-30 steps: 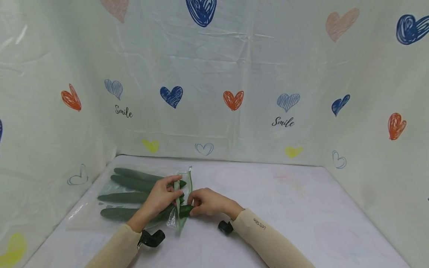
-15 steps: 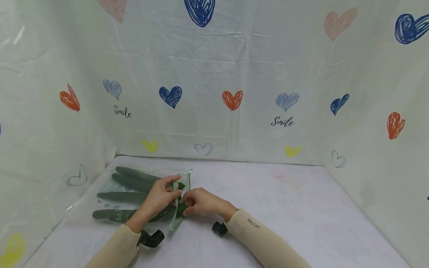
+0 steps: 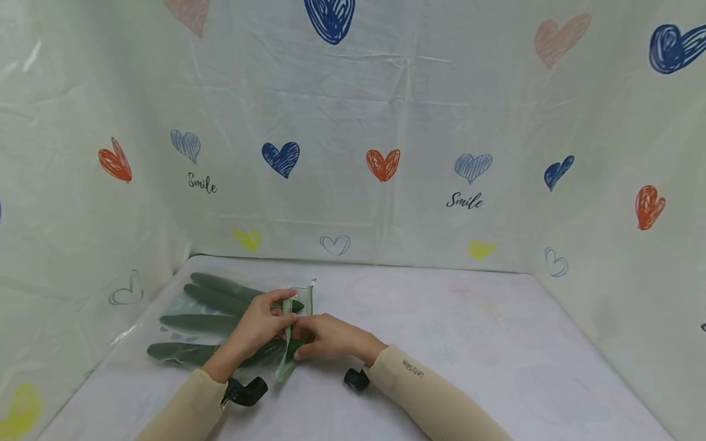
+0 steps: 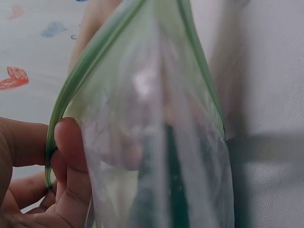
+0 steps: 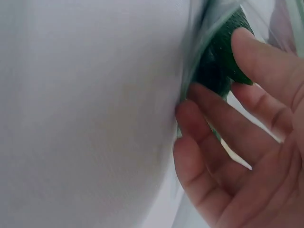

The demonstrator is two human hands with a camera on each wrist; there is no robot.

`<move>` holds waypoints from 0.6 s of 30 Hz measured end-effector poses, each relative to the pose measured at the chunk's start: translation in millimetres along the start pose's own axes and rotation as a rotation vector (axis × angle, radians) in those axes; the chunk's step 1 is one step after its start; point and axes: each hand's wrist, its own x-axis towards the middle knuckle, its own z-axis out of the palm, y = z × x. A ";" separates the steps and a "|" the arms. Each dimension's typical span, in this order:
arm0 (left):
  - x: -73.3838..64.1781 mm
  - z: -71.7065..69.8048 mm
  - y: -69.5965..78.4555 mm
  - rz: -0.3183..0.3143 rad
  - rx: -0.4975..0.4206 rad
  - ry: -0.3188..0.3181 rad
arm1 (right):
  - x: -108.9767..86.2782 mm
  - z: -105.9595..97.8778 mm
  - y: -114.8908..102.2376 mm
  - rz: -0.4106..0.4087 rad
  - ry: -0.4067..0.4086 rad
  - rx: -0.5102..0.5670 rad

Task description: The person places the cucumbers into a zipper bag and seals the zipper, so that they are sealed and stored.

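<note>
A clear zip bag (image 3: 132, 343) with a green zip edge lies on the left of the table, with several long cucumbers (image 3: 217, 298) inside. My left hand (image 3: 261, 320) pinches the near layer of the bag's mouth; in the left wrist view the green zip strip (image 4: 71, 85) runs between thumb and fingers. At the bag's mouth my right hand (image 3: 331, 337) holds the end of the front cucumber (image 5: 230, 45). In the right wrist view its thumb lies on the dark green tip, and its other fingers reach under it by the bag's edge. The cucumber's middle is partly hidden by my left forearm.
The table (image 3: 441, 343) has a white cover and stretches to the right of the bag. Behind and at both sides hangs a pale curtain (image 3: 342, 104) with printed hearts. A black wrist camera (image 3: 248, 391) sits under each wrist.
My right hand has moved left, and the front cucumber has slid left, deeper into the bag. My left hand has kept its pinch on the bag's mouth, shifting only slightly left.
</note>
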 end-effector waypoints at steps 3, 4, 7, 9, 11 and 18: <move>-0.5 -0.1 0.9 -0.005 -0.007 0.000 | 2.7 3.9 -2.3 0.033 0.046 -0.013; -0.7 0.0 1.2 -0.006 -0.009 0.001 | 3.7 5.0 -3.7 0.048 0.059 -0.026; -0.9 -0.3 2.0 -0.006 -0.010 0.003 | 5.3 6.6 -7.2 0.090 0.080 -0.042; -0.9 -0.7 2.5 -0.004 -0.003 0.009 | 5.8 6.8 -7.3 0.091 0.076 -0.044; -0.6 -1.1 2.7 -0.002 0.006 0.011 | 5.5 6.2 -5.8 0.079 0.064 -0.017; -0.1 -1.7 2.4 -0.009 0.008 0.017 | 4.2 6.2 -2.2 0.031 0.040 0.004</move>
